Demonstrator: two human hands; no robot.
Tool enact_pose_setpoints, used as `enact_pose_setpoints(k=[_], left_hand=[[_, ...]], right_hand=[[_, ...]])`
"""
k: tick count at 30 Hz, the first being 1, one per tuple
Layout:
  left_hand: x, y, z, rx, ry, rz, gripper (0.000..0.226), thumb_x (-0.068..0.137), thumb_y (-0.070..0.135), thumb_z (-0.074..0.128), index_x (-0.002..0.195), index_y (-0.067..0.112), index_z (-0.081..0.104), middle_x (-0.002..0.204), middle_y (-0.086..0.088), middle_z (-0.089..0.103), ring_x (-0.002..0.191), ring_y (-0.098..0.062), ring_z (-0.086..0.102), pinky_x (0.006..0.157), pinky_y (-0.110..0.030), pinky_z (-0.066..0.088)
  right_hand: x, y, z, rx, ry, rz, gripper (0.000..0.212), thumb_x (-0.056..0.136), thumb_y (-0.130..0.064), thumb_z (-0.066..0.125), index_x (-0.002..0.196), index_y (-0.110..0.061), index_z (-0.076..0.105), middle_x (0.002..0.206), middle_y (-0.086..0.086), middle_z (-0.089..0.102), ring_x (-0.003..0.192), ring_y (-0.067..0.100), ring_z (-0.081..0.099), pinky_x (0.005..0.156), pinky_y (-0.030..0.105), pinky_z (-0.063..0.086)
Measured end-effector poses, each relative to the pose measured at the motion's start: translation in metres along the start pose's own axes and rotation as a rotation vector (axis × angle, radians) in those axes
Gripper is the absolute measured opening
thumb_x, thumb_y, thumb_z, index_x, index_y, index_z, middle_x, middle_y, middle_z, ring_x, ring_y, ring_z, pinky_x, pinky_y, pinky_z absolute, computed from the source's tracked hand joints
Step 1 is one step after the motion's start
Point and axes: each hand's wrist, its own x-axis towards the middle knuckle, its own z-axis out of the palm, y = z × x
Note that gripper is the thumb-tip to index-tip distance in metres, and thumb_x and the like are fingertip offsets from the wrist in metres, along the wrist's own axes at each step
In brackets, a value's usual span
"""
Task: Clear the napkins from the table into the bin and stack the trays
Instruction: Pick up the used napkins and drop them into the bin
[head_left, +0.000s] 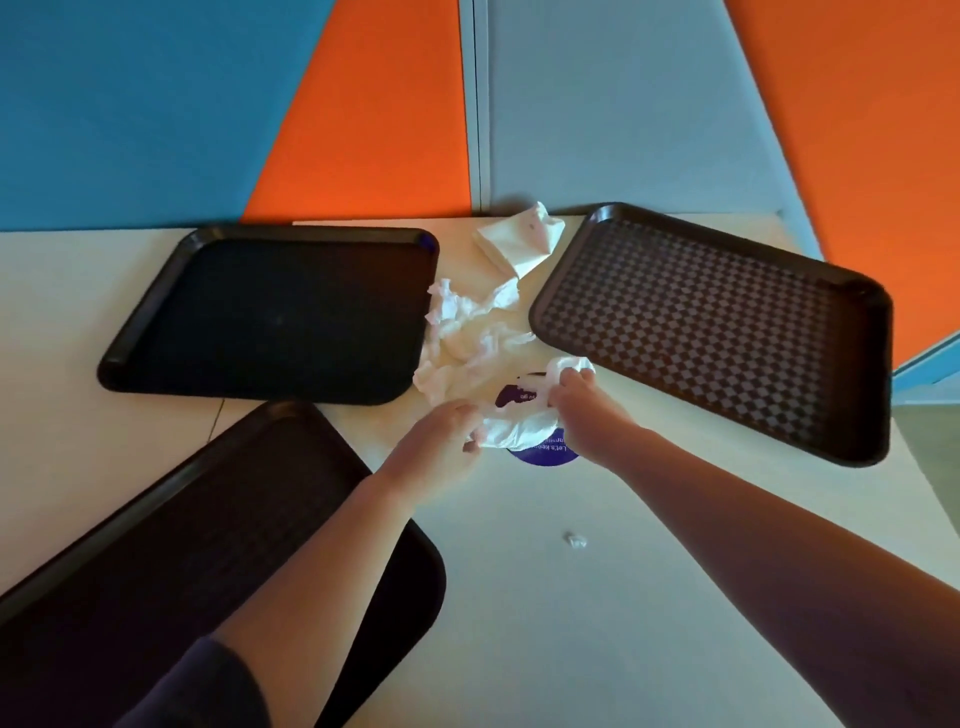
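Observation:
Three dark trays lie on the pale table: one at the back left (270, 312), one at the right (717, 327), one at the near left (156, 561) partly under my left forearm. Crumpled white napkins (467, 338) lie between the two far trays, with a folded napkin (519, 239) behind them near the wall. My left hand (441, 436) and my right hand (582, 400) both grip a crumpled napkin (514, 428) over a round purple sticker (545, 454). No bin is in view.
A small scrap of paper (575, 540) lies on the table (571, 623) in front of my right arm. A blue, orange and grey wall (363, 104) stands right behind the table. The table's right edge runs past the right tray.

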Motion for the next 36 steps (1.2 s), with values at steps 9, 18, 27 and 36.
enact_pose_setpoints(k=[9,18,27,36], left_hand=[[-0.009,0.046,-0.008,-0.002,0.137,0.029,0.017,0.084,0.002,0.052,0.093,0.012,0.062,0.099,0.003,0.057,0.098,-0.011,0.052,0.074,-0.014,0.039],[-0.009,0.113,0.012,0.04,0.337,0.122,0.027,0.088,-0.004,0.049,0.108,0.003,0.065,0.108,-0.011,0.058,0.104,-0.025,0.048,0.085,-0.024,0.043],[-0.012,0.189,0.047,-0.083,0.23,0.247,0.009,0.085,0.012,0.063,0.086,0.006,0.056,0.087,-0.004,0.056,0.081,-0.019,0.054,0.059,-0.013,0.038],[-0.012,0.291,0.117,-0.081,0.056,0.448,0.031,0.077,-0.016,0.042,0.081,0.003,0.066,0.092,-0.013,0.059,0.093,-0.027,0.052,0.078,-0.015,0.032]], right_hand=[[-0.064,0.026,-0.018,0.177,0.107,0.109,0.013,0.086,-0.006,0.046,0.094,-0.017,0.046,0.095,0.008,0.062,0.075,0.022,0.052,0.058,0.028,0.037],[-0.144,0.071,-0.008,0.318,0.138,0.17,0.042,0.079,0.013,0.041,0.115,-0.008,0.044,0.112,0.016,0.056,0.09,0.029,0.049,0.069,0.032,0.035],[-0.222,0.111,-0.014,0.254,0.148,0.248,0.032,0.083,-0.024,0.034,0.09,-0.011,0.063,0.092,0.011,0.036,0.086,0.029,0.049,0.06,0.028,0.025],[-0.355,0.188,0.004,0.178,0.332,0.411,0.019,0.086,-0.005,0.053,0.089,-0.012,0.069,0.112,0.011,0.049,0.11,0.03,0.04,0.077,0.041,0.05]])
